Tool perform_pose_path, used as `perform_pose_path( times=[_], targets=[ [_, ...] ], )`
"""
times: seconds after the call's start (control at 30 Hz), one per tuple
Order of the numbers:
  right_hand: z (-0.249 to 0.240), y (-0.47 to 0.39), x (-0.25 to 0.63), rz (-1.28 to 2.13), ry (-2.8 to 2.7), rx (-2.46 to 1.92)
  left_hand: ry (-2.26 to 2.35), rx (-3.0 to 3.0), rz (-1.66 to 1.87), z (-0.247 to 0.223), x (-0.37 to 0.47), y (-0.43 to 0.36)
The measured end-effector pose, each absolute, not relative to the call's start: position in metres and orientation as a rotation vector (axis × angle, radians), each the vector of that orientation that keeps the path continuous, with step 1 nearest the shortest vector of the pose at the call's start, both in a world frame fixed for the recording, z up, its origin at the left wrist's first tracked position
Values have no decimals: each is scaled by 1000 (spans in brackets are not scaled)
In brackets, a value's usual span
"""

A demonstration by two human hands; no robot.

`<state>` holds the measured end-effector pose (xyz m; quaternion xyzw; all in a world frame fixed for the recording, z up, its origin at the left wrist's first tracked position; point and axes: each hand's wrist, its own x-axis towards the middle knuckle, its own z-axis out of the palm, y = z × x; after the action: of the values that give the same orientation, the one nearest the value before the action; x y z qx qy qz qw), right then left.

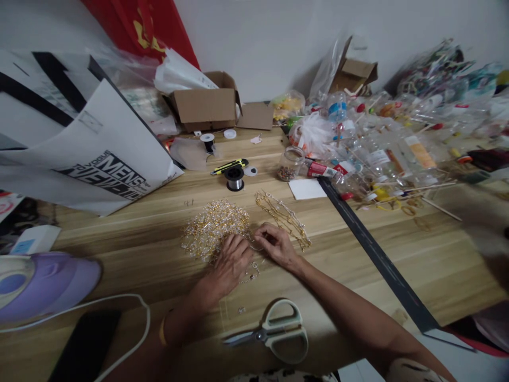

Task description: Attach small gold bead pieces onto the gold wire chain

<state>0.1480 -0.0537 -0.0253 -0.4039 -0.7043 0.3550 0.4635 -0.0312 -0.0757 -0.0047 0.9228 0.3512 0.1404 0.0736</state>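
Observation:
A pile of gold and clear beaded pieces (214, 225) lies on the wooden table. My left hand (234, 260) rests at the pile's lower right edge, fingers bent and close together; what they hold is hidden. Just to its right, my right hand (276, 243) has thumb and forefinger pinched at a thin strand too small to make out. Beaded chains (284, 215) are laid out beyond my right hand. A short beaded piece (252, 273) lies below, between my hands. Nearer to me are scissors (274, 331) with pale handles and a tiny clear piece (241, 310).
Wire spools (234, 179) and a yellow cutter (229, 166) sit behind the pile. Plastic bottles (377, 154) crowd the right rear. A white bag (103, 154), purple object (55, 281), cable (145, 313) and dark phone (85, 345) are at left. A black strip (377, 254) crosses at right.

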Motion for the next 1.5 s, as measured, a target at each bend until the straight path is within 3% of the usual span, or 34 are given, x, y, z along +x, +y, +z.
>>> perform_pose_path(
  times=[0.37, 1.13, 1.3, 1.5],
  targets=[
    [-25, -53, 150, 876, -1709, -1007, 1034, 2702, 581, -4, -37, -67],
    [-25, -54, 151, 889, -1694, -1004, 899, 2747, 465, -9, -46, -57],
    [-28, -53, 153, 919, -1680, -1016, 1224, 2813, 532, 4, -80, -40],
    [-30, -52, 153, 945, -1663, -1023, 2181, 2632, 435, 8, -135, -33]
  ],
)
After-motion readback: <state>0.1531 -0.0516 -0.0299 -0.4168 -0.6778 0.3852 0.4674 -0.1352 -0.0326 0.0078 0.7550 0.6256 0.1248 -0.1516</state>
